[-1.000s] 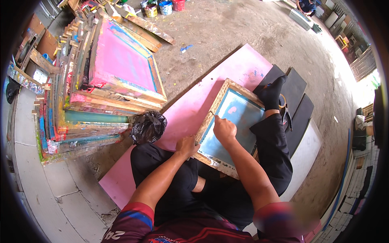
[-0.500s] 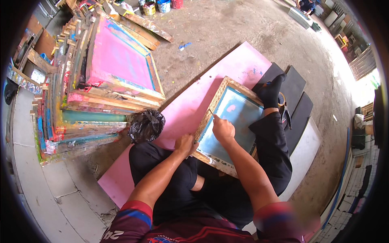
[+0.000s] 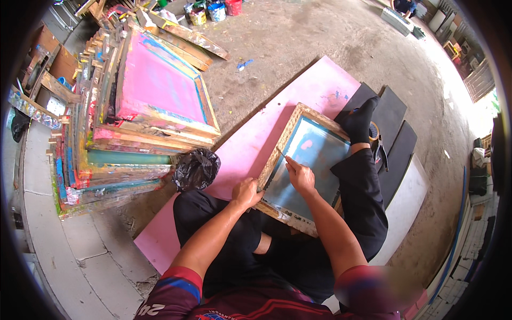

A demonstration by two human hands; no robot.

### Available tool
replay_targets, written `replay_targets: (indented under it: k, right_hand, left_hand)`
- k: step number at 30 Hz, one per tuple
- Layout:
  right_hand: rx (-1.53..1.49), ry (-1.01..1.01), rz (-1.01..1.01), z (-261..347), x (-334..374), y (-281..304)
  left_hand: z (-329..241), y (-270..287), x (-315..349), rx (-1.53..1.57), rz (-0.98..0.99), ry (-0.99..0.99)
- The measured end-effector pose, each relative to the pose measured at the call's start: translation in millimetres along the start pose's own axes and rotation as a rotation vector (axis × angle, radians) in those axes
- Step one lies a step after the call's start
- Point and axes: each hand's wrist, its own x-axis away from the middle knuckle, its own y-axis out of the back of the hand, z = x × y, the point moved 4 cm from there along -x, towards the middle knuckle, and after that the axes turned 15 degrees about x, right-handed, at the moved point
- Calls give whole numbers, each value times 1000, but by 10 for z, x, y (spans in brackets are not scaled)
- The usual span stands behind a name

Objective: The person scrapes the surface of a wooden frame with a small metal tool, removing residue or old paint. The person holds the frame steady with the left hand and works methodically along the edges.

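1 downward fisheye head view

Rough, flecked wood on the frame (image 3: 288, 129) near the middle. Inside it, thin blue mesh (image 3: 321, 147), smooth and a bit shiny. Under it, a pink board (image 3: 250, 140), smooth and mostly matt, with blue paint specks (image 3: 338, 95) at the upper end. Just left of the middle, a crinkly bag (image 3: 196, 169) of thin, glossy black plastic. In the upper left, stacked wooden frames (image 3: 154, 134), smeared with paint, and smooth pink mesh (image 3: 160, 80) on top. Matt black cloth on the trousers (image 3: 362, 186) and sock (image 3: 358, 121). Right of the middle, dull black boards (image 3: 392, 109), flat and smooth. Along the top, rough, dusty-looking floor (image 3: 288, 45).
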Motion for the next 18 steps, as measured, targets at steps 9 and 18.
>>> replay_targets:
  k: [9,18]
  right_hand:
    - [-228,10,29,-215,-320,-176]
    - [-497,-321,421,-135,-516,97]
  left_hand:
    - [-84,26,-17,26,0,-3]
    - [-37,-3,-36,-9,2,-23]
